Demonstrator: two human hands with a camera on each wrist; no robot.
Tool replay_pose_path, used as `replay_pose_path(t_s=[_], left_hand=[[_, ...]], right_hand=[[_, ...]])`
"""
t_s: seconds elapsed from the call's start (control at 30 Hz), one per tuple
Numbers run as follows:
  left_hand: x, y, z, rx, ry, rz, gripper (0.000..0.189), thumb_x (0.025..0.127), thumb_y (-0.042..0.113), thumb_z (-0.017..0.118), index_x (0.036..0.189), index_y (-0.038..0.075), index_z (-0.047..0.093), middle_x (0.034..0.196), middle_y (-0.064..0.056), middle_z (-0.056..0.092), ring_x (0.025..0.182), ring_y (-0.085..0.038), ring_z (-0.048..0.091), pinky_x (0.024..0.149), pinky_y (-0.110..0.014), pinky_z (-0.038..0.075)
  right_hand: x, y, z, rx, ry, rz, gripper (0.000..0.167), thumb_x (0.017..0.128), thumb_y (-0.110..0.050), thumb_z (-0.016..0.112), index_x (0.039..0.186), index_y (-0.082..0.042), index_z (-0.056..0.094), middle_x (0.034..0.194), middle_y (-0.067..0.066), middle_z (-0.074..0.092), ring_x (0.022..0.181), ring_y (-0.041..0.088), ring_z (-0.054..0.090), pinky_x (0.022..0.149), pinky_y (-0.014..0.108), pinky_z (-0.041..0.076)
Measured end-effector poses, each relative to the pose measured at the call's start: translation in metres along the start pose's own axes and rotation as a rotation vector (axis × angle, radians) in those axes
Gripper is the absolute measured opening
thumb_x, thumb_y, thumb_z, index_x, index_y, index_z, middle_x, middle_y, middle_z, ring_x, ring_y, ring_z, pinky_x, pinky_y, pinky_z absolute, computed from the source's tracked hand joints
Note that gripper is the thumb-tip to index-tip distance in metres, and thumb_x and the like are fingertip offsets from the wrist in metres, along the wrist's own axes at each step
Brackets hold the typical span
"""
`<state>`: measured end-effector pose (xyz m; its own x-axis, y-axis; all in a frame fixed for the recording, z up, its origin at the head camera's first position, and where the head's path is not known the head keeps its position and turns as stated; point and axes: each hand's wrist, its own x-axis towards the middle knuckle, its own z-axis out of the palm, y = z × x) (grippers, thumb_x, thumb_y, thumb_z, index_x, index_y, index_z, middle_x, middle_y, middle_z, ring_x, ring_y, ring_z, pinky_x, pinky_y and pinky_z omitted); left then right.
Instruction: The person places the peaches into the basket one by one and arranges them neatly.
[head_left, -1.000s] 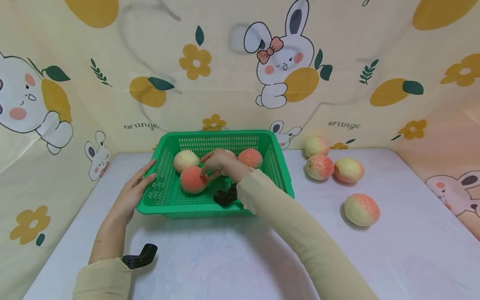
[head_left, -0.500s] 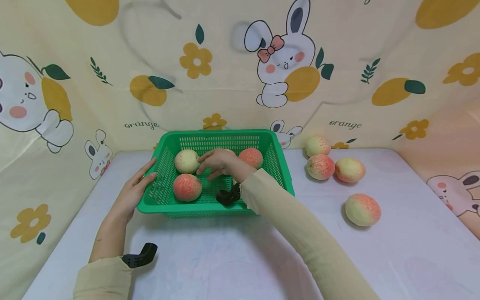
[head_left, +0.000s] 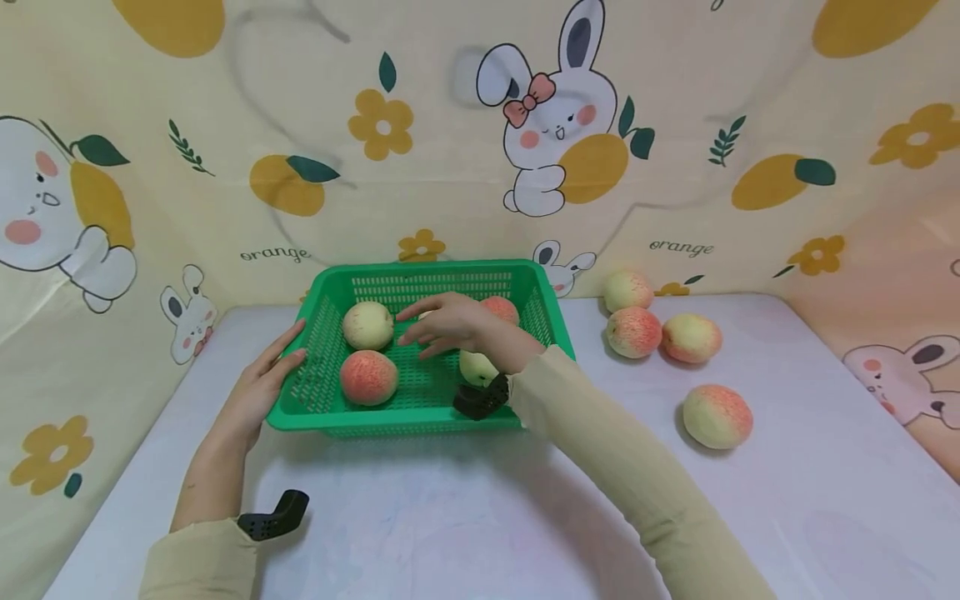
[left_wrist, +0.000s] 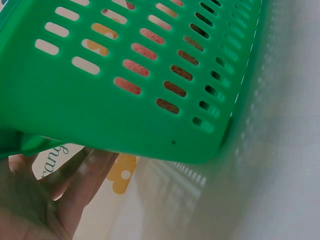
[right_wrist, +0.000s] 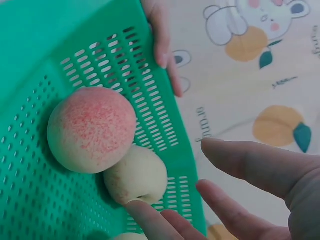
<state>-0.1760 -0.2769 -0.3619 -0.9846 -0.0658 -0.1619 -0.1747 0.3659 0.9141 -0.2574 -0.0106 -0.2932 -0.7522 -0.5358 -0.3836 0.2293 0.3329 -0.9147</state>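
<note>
A green plastic basket (head_left: 431,417) holds several peaches. My left hand (head_left: 251,400) rests against its left side, fingers extended along the outside of the rim. Over the basket's middle hovers my right hand (head_left: 465,325), fingers spread and holding nothing. To the left of its fingertips sit a pale peach (head_left: 367,325) and, nearer me, a pinkish-red peach (head_left: 369,377). Below the hand a yellowish-green peach (head_left: 476,368) is partly covered by the wrist. A red peach (head_left: 500,308) shows behind the right hand, which mostly hides another peach.
On the white table (head_left: 420,508), right of the basket, three peaches cluster at the back, among them a red one (head_left: 634,332). A separate peach (head_left: 717,416) lies closer to me. A patterned cloth (head_left: 442,183) rises behind the table.
My right hand has let go of the pinkish-red peach, which now lies further left and nearer me in the basket. The hand has drawn back rightward. The left hand keeps its place.
</note>
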Motion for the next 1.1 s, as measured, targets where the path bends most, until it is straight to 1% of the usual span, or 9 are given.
replay_pose_path(t_s=[0.1, 0.2, 0.37, 0.47, 0.63, 0.77, 0.87, 1.0, 1.1], left_hand=[[0.001, 0.0, 0.0, 0.004, -0.005, -0.002, 0.059, 0.1, 0.048, 0.041, 0.152, 0.039, 0.015, 0.162, -0.003, 0.003, 0.147, -0.036, 0.0, 0.11, -0.065, 0.009], [0.0, 0.001, 0.001, 0.001, -0.002, -0.003, 0.059, 0.1, 0.048, 0.042, 0.152, 0.039, 0.015, 0.162, -0.003, 0.002, 0.147, -0.036, 0.0, 0.11, -0.065, 0.009], [-0.001, 0.001, 0.001, -0.003, -0.004, -0.011, 0.059, 0.1, 0.048, 0.042, 0.152, 0.039, 0.016, 0.162, -0.004, 0.002, 0.147, -0.037, 0.0, 0.11, -0.065, 0.009], [-0.001, 0.0, 0.001, -0.005, -0.009, -0.016, 0.06, 0.099, 0.049, 0.042, 0.152, 0.04, 0.015, 0.162, -0.003, 0.001, 0.147, -0.037, 0.0, 0.11, -0.065, 0.01], [-0.001, 0.001, 0.001, -0.008, -0.015, -0.008, 0.06, 0.099, 0.05, 0.042, 0.152, 0.04, 0.015, 0.162, -0.003, 0.001, 0.147, -0.037, 0.0, 0.111, -0.064, 0.01], [-0.003, 0.001, 0.002, -0.011, -0.019, -0.002, 0.06, 0.099, 0.051, 0.041, 0.152, 0.041, 0.015, 0.162, -0.005, 0.001, 0.147, -0.037, 0.001, 0.111, -0.063, 0.012], [-0.004, 0.001, 0.001, -0.011, -0.015, -0.004, 0.06, 0.099, 0.052, 0.041, 0.152, 0.042, 0.015, 0.162, -0.005, 0.001, 0.146, -0.038, 0.001, 0.11, -0.063, 0.013], [-0.003, 0.0, 0.002, -0.011, -0.013, -0.011, 0.06, 0.099, 0.052, 0.04, 0.152, 0.041, 0.014, 0.162, -0.005, 0.001, 0.146, -0.039, 0.005, 0.109, -0.06, 0.018], [-0.002, 0.0, 0.003, 0.004, -0.012, -0.017, 0.06, 0.099, 0.052, 0.038, 0.152, 0.04, 0.013, 0.162, -0.005, 0.002, 0.145, -0.039, 0.01, 0.103, -0.051, 0.027]], right_hand=[[-0.01, 0.002, -0.006, 0.005, -0.007, -0.036, 0.041, 0.091, -0.001, 0.062, 0.132, -0.006, 0.056, 0.133, 0.017, 0.056, 0.126, 0.033, 0.051, 0.095, 0.04, 0.049], [-0.019, 0.005, -0.011, 0.013, -0.007, -0.063, 0.04, 0.093, -0.002, 0.059, 0.133, -0.006, 0.055, 0.128, 0.019, 0.06, 0.121, 0.031, 0.056, 0.094, 0.039, 0.05], [-0.031, 0.009, -0.016, 0.022, 0.031, -0.076, 0.042, 0.092, -0.003, 0.06, 0.133, -0.006, 0.055, 0.133, 0.018, 0.056, 0.115, 0.027, 0.06, 0.094, 0.038, 0.05], [-0.037, 0.011, -0.019, 0.032, 0.056, -0.087, 0.043, 0.091, -0.003, 0.061, 0.133, -0.005, 0.055, 0.135, 0.017, 0.054, 0.112, 0.026, 0.06, 0.093, 0.038, 0.05], [-0.046, 0.018, -0.024, 0.046, 0.103, -0.114, 0.042, 0.09, -0.004, 0.063, 0.131, -0.003, 0.056, 0.133, 0.016, 0.055, 0.114, 0.025, 0.058, 0.095, 0.038, 0.05], [-0.053, 0.025, -0.029, 0.02, 0.158, -0.117, 0.04, 0.089, -0.007, 0.065, 0.128, -0.003, 0.059, 0.132, 0.015, 0.057, 0.119, 0.025, 0.056, 0.098, 0.038, 0.047], [-0.06, 0.028, -0.033, -0.005, 0.191, -0.136, 0.039, 0.088, -0.009, 0.067, 0.127, -0.004, 0.06, 0.133, 0.015, 0.057, 0.12, 0.024, 0.055, 0.1, 0.039, 0.046], [-0.07, 0.031, -0.04, 0.0, 0.21, -0.175, 0.037, 0.088, -0.009, 0.067, 0.124, -0.002, 0.06, 0.132, 0.017, 0.058, 0.118, 0.024, 0.057, 0.1, 0.04, 0.045], [-0.076, 0.034, -0.047, 0.023, 0.218, -0.199, 0.037, 0.089, -0.008, 0.065, 0.125, 0.0, 0.059, 0.131, 0.018, 0.058, 0.117, 0.024, 0.057, 0.101, 0.041, 0.044]])
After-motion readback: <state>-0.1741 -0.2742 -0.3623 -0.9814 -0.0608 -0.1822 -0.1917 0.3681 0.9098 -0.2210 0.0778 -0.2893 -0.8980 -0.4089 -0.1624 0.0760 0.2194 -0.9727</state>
